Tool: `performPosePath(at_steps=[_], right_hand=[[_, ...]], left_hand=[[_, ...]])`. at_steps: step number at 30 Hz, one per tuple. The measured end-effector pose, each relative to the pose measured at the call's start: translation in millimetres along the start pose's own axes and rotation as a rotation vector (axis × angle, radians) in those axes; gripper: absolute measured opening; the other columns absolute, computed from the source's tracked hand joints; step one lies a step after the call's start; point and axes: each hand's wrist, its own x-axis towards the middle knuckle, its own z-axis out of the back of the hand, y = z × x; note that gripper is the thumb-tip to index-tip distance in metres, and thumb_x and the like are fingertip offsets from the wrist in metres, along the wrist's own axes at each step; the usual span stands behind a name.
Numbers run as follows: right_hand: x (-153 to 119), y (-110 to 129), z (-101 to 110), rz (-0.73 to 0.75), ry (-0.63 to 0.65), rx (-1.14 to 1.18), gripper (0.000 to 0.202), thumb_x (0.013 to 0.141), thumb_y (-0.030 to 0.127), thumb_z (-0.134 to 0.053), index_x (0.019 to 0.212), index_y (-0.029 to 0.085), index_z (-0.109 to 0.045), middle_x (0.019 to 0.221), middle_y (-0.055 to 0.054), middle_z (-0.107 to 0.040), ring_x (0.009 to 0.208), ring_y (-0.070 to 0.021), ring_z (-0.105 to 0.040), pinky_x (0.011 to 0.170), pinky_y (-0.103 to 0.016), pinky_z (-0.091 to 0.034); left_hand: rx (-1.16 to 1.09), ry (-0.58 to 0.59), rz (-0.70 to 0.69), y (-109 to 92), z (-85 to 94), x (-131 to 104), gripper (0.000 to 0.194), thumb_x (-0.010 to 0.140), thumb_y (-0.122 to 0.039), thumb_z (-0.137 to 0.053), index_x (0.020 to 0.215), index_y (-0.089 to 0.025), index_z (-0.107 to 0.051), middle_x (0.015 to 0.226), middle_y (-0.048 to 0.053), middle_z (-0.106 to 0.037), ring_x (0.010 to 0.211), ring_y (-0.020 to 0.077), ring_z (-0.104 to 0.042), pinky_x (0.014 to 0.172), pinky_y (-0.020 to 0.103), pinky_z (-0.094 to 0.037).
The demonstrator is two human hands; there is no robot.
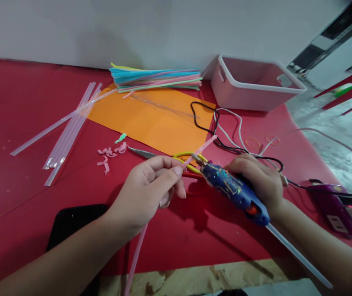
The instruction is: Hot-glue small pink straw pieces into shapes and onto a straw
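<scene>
Between the thumb and fingers of my left hand is a pink pipe cleaner. One end points up and right past the fingertips; the long end hangs below the hand. My right hand is wrapped round a blue hot glue gun, its nozzle at the pipe cleaner just beyond my left fingertips. Whether the nozzle touches it I cannot tell. A clear glue stick sticks out of the gun's back. Behind my left hand lie scissors with yellow and red handles, partly hidden. Pink clippings and a small green piece lie left of them.
A bundle of coloured pipe cleaners and an orange sheet lie at the back, near a pink bin. Glue sticks and a black phone-like object are at left. Cords run right towards a purple power strip.
</scene>
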Motion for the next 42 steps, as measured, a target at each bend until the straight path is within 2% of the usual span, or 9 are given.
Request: performPosePath(at_steps=[3,7,11,14,18,22,25,34,42], right_hand=[[0,1,1,-0.031,-0.039,-0.014,0.011,0.096,0.02,-0.054,0.087,0.023,-0.059,0.069,-0.001,-0.064,0.062,-0.0162,-0.057,0.059,-0.03,-0.044],[2,4,2,0.059,0.031,0.003,0.01,0.094,0.014,-0.054,0.093,0.021,-0.06,0.066,0.001,-0.063,0.061,-0.014,-0.057,0.064,-0.029,-0.046],[2,1,1,0.016,0.002,-0.057,0.008,0.095,0.017,-0.053,0.09,0.022,-0.058,0.069,0.001,-0.065,0.061,-0.0139,-0.057,0.061,-0.029,-0.045],[1,-2,1,-0.016,-0.051,-0.088,0.009,0.096,0.022,-0.053,0.088,0.022,-0.058,0.07,0.0,-0.065,0.061,-0.0157,-0.058,0.059,-0.03,-0.044],[1,-4,-2,0.031,-0.014,-0.047,0.005,0.094,0.019,-0.054,0.092,0.022,-0.058,0.07,0.0,-0.065,0.061,-0.0151,-0.059,0.062,-0.031,-0.047],[0,-4,-6,0.093,0.017,-0.036,0.008,0.095,0.017,-0.055,0.1,0.022,-0.058,0.071,-0.001,-0.064,0.062,-0.0157,-0.059,0.066,-0.033,-0.048],[-2,-5,-7,0.105,0.041,-0.032,0.008,0.096,0.018,-0.054,0.102,0.021,-0.057,0.072,-0.002,-0.064,0.065,-0.0165,-0.059,0.068,-0.034,-0.047],[-1,-6,-7,0.129,0.034,-0.024,0.01,0.1,0.023,-0.048,0.1,0.022,-0.058,0.069,-0.002,-0.063,0.063,-0.0176,-0.057,0.067,-0.036,-0.045],[-3,-6,-7,0.119,0.044,-0.015,0.009,0.097,0.02,-0.052,0.101,0.022,-0.06,0.07,-0.002,-0.063,0.064,-0.0179,-0.057,0.07,-0.037,-0.045]], left_hand=[[0.005,-0.007,-0.005,0,0.4,0,0.014,0.092,-0.014,-0.059,0.078,-0.016,-0.061,0.05,-0.005,-0.064,0.035,-0.0002,-0.036,0.037,0.009,-0.028],[0.027,-0.014,-0.012,2,1.2,0,0.014,0.092,-0.015,-0.06,0.079,-0.016,-0.061,0.053,-0.004,-0.066,0.036,0.0,-0.038,0.037,0.009,-0.029],[0.042,-0.057,-0.018,4,1.5,0,0.012,0.09,-0.02,-0.066,0.079,-0.016,-0.062,0.068,-0.001,-0.073,0.041,0.001,-0.043,0.038,0.01,-0.032],[0.081,-0.142,-0.024,5,0.9,0,0.011,0.087,-0.024,-0.072,0.081,-0.017,-0.066,0.068,-0.003,-0.069,0.048,0.0041,-0.05,0.04,0.012,-0.037],[0.157,-0.207,-0.029,6,1.9,1,0.014,0.085,-0.03,-0.077,0.083,-0.018,-0.07,0.063,-0.006,-0.061,0.045,0.0045,-0.049,0.041,0.016,-0.039],[0.196,-0.188,-0.04,7,4.2,1,0.017,0.085,-0.033,-0.077,0.085,-0.017,-0.072,0.07,-0.005,-0.064,0.048,0.0039,-0.052,0.047,0.017,-0.041],[0.173,-0.166,-0.039,8,4.8,0,0.013,0.085,-0.03,-0.076,0.085,-0.017,-0.073,0.069,-0.005,-0.063,0.049,0.003,-0.051,0.05,0.017,-0.039],[0.112,-0.147,-0.012,9,4.9,2,0.008,0.084,-0.026,-0.076,0.084,-0.018,-0.074,0.061,-0.005,-0.061,0.049,0.0048,-0.051,0.048,0.018,-0.034],[0.089,-0.148,-0.019,9,5.2,2,0.007,0.083,-0.024,-0.076,0.083,-0.018,-0.074,0.063,-0.005,-0.06,0.05,0.0045,-0.049,0.047,0.019,-0.031]])
